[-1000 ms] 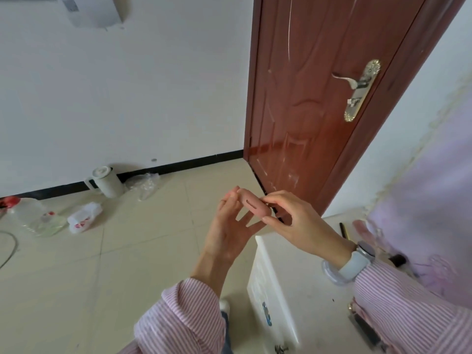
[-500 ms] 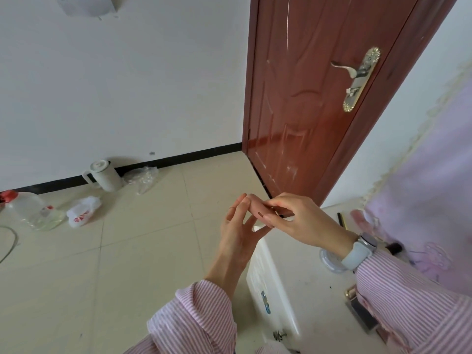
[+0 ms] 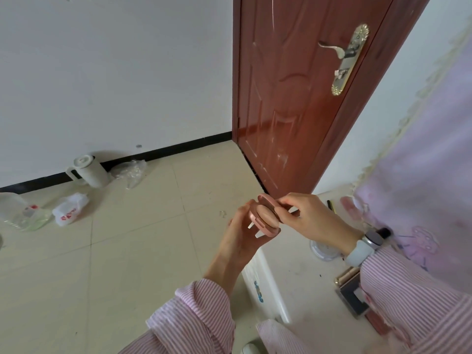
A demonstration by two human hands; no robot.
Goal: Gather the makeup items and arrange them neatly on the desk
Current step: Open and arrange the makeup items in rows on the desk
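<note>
Round pink hinged powder compact (image 3: 265, 217) held open above white desk (image 3: 301, 284) edge: left hand (image 3: 242, 236) cradles base, right hand (image 3: 310, 217) pinches lid (likely checking contents). 2 hands grasping it.

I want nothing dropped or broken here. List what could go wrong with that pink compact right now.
1. The pink compact is open and held beyond the desk's edge, over the tiled floor; a slip could crack it.
2. The left hand supports the base while the right hand only pinches the lid, so the hinge may be strained.
</note>
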